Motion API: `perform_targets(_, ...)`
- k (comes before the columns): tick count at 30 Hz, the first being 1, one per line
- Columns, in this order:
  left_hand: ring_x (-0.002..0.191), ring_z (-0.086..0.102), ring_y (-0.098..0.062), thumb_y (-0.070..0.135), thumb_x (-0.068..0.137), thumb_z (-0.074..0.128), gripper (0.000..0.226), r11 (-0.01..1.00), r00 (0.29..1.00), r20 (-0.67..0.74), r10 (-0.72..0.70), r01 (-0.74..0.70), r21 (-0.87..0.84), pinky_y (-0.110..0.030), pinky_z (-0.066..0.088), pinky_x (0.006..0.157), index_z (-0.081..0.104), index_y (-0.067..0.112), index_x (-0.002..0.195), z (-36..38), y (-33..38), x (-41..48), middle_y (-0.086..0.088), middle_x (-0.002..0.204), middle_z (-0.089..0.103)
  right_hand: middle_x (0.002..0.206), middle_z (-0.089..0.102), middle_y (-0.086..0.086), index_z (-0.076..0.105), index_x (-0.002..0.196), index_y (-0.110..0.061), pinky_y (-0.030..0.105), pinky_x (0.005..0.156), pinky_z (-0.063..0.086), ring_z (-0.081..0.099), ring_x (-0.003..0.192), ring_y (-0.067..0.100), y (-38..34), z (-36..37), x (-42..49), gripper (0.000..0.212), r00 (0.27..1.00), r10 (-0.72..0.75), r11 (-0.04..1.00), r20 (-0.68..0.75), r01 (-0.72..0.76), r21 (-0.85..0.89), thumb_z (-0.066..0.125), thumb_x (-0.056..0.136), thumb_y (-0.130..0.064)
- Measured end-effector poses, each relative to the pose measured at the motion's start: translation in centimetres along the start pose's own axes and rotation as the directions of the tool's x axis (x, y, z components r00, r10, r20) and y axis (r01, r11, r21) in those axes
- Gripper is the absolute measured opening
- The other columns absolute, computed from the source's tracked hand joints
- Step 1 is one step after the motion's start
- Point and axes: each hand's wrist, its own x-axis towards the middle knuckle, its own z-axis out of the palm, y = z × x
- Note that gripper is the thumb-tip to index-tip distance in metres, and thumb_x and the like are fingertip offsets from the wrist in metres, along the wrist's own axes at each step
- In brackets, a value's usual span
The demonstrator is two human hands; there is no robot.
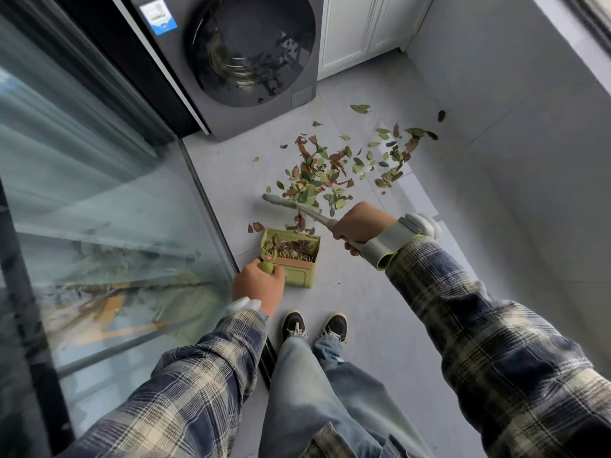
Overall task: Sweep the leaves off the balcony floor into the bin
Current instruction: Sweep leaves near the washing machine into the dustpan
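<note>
Mid-sweep: right hand [360, 226] clamps the broom [281, 202], left hand [259, 285] the dustpan [297, 259]; next, probably, drawing the floor's leaves [317, 170] in.

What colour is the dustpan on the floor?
Light green dustpan, clearest in the head view.

A dark grey front-loading washing machine [251, 54] with a round black glass door stands at the far end of the pale grey tiled floor [380, 309]. Right of it are white panelled cabinet doors [350, 31], then a plain grey wall [496, 94]. Left of it runs a tall dark-framed glass pane [82, 193] full of blurred reflections.
</note>
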Motion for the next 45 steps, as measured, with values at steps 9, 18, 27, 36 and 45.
perform_targets(9,0.069,0.058,-0.033,0.027,0.084,0.062,0.016,1.000,1.000,0.016,0.001,-0.001,-0.012,-0.031,0.044,0.061,0.059,0.016,0.073,0.1,-0.1,0.6,-0.009,0.072,0.064,0.082,0.055,0.011,0.054,0.083,-0.005,0.030,0.061,0.042,0.050,0.070,0.024,1.2,3.0,1.3,0.013,0.999,0.047,0.996,0.005,-0.047,0.073,0.061,0.090,-0.014)
perform_targets(18,0.073,0.062,-0.037,0.028,0.082,0.063,0.017,1.000,1.000,0.003,0.003,-0.003,-0.004,-0.037,0.053,0.064,0.061,0.013,0.073,0.2,0.1,0.3,-0.011,0.074,0.066,0.067,0.048,0.011,0.050,0.073,-0.005,0.013,0.033,0.033,0.041,0.049,0.021,1.4,-1.0,-1.5,0.018,0.989,0.100,0.979,0.105,-0.117,0.166,0.057,0.089,-0.002)
perform_targets(27,0.069,0.061,-0.035,0.030,0.082,0.063,0.021,1.000,1.000,-0.024,0.018,-0.018,-0.004,-0.035,0.053,0.062,0.060,0.013,0.070,0.3,-0.2,0.4,-0.009,0.068,0.064,0.080,0.057,0.011,0.056,0.088,-0.005,0.023,0.044,0.040,0.051,0.057,0.021,0.6,0.2,0.3,0.008,0.999,0.034,0.989,0.006,-0.035,0.142,0.060,0.090,-0.011)
perform_targets(36,0.069,0.061,-0.034,0.028,0.082,0.064,0.018,1.000,1.000,0.000,0.004,-0.004,-0.031,-0.036,0.053,0.063,0.061,0.013,0.071,0.1,0.1,0.3,-0.008,0.069,0.063,0.082,0.057,0.012,0.056,0.084,-0.006,0.032,0.063,0.045,0.053,0.072,0.025,2.1,3.2,1.5,0.008,0.999,0.040,0.995,0.012,-0.041,0.092,0.060,0.087,-0.013)
perform_targets(45,0.069,0.060,-0.035,0.027,0.082,0.065,0.020,1.000,1.000,-0.003,0.011,-0.011,-0.028,-0.036,0.053,0.063,0.057,0.016,0.066,0.1,0.2,-0.2,-0.006,0.065,0.059,0.066,0.053,0.013,0.054,0.081,-0.005,0.019,0.041,0.036,0.045,0.038,0.019,2.4,0.9,-1.1,0.007,0.995,0.076,0.972,0.071,-0.090,0.216,0.058,0.086,-0.005)
